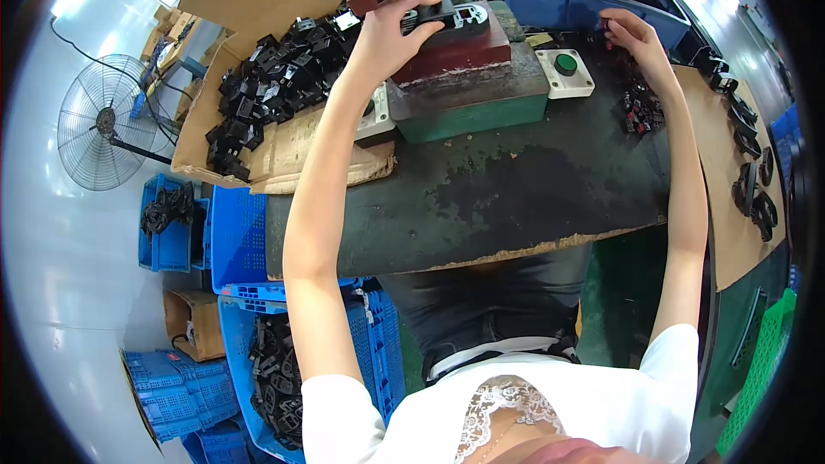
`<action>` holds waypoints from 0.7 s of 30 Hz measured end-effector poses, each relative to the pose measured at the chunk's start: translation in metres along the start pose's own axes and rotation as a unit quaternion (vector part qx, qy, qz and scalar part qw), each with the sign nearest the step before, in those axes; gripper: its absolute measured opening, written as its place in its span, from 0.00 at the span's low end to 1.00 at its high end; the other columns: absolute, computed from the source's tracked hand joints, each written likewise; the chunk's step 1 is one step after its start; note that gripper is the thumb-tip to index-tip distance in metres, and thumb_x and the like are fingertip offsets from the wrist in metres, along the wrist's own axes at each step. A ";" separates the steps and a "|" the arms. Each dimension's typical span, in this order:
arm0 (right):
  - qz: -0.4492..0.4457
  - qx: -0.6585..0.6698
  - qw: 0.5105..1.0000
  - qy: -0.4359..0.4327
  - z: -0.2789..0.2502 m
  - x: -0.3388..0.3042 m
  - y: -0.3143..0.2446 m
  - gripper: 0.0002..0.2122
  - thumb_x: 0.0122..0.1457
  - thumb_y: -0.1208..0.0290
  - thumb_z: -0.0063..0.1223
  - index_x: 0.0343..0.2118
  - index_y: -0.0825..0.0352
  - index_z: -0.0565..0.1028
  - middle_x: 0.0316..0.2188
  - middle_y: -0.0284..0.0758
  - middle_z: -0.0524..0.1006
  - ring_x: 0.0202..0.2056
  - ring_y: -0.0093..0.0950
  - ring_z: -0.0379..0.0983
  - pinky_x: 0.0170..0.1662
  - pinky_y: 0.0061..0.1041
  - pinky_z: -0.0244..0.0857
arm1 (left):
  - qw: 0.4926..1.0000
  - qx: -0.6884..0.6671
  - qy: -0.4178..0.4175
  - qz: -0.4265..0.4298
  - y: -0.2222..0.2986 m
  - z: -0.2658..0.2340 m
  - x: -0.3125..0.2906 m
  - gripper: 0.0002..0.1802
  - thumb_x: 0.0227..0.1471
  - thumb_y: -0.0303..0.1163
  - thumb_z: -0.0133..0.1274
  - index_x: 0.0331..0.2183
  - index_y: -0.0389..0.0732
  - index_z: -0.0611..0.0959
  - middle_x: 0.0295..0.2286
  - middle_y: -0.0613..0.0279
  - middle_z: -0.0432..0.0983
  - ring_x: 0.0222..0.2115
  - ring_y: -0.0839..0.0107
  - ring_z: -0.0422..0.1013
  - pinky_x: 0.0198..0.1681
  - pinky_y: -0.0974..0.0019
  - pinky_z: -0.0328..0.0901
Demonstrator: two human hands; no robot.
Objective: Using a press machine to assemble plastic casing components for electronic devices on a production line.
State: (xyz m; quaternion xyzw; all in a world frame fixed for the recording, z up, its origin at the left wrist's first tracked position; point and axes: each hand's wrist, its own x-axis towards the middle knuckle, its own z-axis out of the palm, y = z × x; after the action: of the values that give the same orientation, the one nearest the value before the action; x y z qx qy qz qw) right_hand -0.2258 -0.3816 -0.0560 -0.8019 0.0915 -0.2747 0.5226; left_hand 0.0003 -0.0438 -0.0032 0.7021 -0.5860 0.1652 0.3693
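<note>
Black part [443,14]: on far block [468,56], seemingly unfinished
Left hand [388,34]: fingers parted, gripping it
Right hand [638,39]: fingertips pinching red piece [605,25]
Red pile [640,110]: loose, right

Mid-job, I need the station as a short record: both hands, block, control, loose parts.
Left hand: grips a black plastic part at the block
Right hand: at a small red piece; grip unclear
Block: dark-red rectangular block
Control: white box with round green button
Loose parts: black plastic parts in brown cardboard box; red-and-black pieces near right forearm
</note>
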 end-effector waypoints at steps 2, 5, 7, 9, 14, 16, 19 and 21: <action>-0.005 0.044 0.999 -0.025 0.000 -0.002 -0.004 0.15 0.58 0.70 0.54 0.48 0.63 0.72 0.41 0.26 0.74 0.40 0.16 0.68 0.45 0.17 0.61 | 1.000 -0.016 -0.011 -0.006 0.001 -0.003 -0.003 0.20 0.46 0.32 0.62 0.43 0.41 0.81 0.38 0.58 0.79 0.39 0.69 0.74 0.48 0.69 0.63; -0.040 0.031 0.998 -0.028 0.003 -0.004 -0.008 0.14 0.57 0.71 0.55 0.47 0.63 0.72 0.42 0.26 0.73 0.40 0.16 0.67 0.45 0.16 0.60 | 0.998 -0.045 -0.045 -0.028 0.002 -0.004 -0.005 0.19 0.45 0.35 0.62 0.42 0.42 0.81 0.40 0.53 0.77 0.40 0.56 0.72 0.48 0.62 0.64; -0.045 0.039 0.997 -0.041 0.004 -0.004 -0.011 0.13 0.56 0.73 0.55 0.45 0.62 0.72 0.44 0.26 0.72 0.40 0.15 0.67 0.44 0.15 0.60 | 0.996 -0.062 -0.049 -0.041 0.002 -0.005 -0.005 0.19 0.46 0.35 0.62 0.42 0.42 0.82 0.40 0.55 0.78 0.43 0.57 0.72 0.50 0.62 0.62; -0.051 0.058 0.996 -0.051 0.005 -0.004 -0.012 0.12 0.56 0.74 0.55 0.43 0.62 0.71 0.43 0.26 0.72 0.39 0.14 0.67 0.44 0.15 0.59 | 0.995 -0.075 -0.053 -0.044 0.001 -0.005 -0.003 0.18 0.46 0.36 0.61 0.42 0.43 0.82 0.39 0.56 0.78 0.45 0.57 0.71 0.52 0.62 0.61; -0.073 0.080 0.992 -0.058 0.006 -0.002 -0.011 0.10 0.56 0.74 0.55 0.41 0.61 0.71 0.42 0.26 0.72 0.39 0.12 0.66 0.43 0.14 0.59 | 0.993 -0.076 -0.060 -0.066 -0.002 -0.006 -0.001 0.18 0.45 0.36 0.62 0.41 0.45 0.82 0.39 0.58 0.79 0.48 0.59 0.69 0.56 0.61 0.57; -0.078 0.068 0.994 -0.039 0.008 -0.002 -0.011 0.10 0.57 0.73 0.55 0.41 0.61 0.72 0.41 0.26 0.72 0.38 0.12 0.66 0.42 0.14 0.59 | 0.992 -0.089 -0.056 -0.068 -0.001 -0.006 -0.002 0.18 0.45 0.35 0.63 0.41 0.46 0.83 0.38 0.58 0.78 0.46 0.60 0.69 0.56 0.61 0.57; -0.094 0.043 0.994 -0.040 0.012 -0.003 -0.013 0.11 0.58 0.72 0.54 0.44 0.62 0.72 0.41 0.26 0.73 0.38 0.13 0.66 0.42 0.14 0.59 | 0.992 -0.083 -0.056 -0.070 0.001 -0.009 -0.002 0.18 0.44 0.35 0.63 0.40 0.46 0.83 0.39 0.58 0.77 0.45 0.62 0.69 0.55 0.62 0.58; -0.066 0.019 0.997 -0.031 0.015 -0.004 -0.015 0.13 0.58 0.71 0.54 0.46 0.63 0.72 0.41 0.27 0.74 0.39 0.14 0.67 0.43 0.14 0.59 | 0.994 -0.063 -0.051 -0.077 0.003 -0.011 -0.003 0.19 0.43 0.35 0.64 0.40 0.45 0.83 0.40 0.57 0.76 0.46 0.62 0.69 0.54 0.63 0.60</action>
State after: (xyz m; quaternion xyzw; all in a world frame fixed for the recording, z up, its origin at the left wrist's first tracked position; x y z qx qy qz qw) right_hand -0.2232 -0.3610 -0.0489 -0.8041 0.0167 -0.2852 0.5213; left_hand -0.0010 -0.0347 0.0032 0.7279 -0.5575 0.0630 0.3943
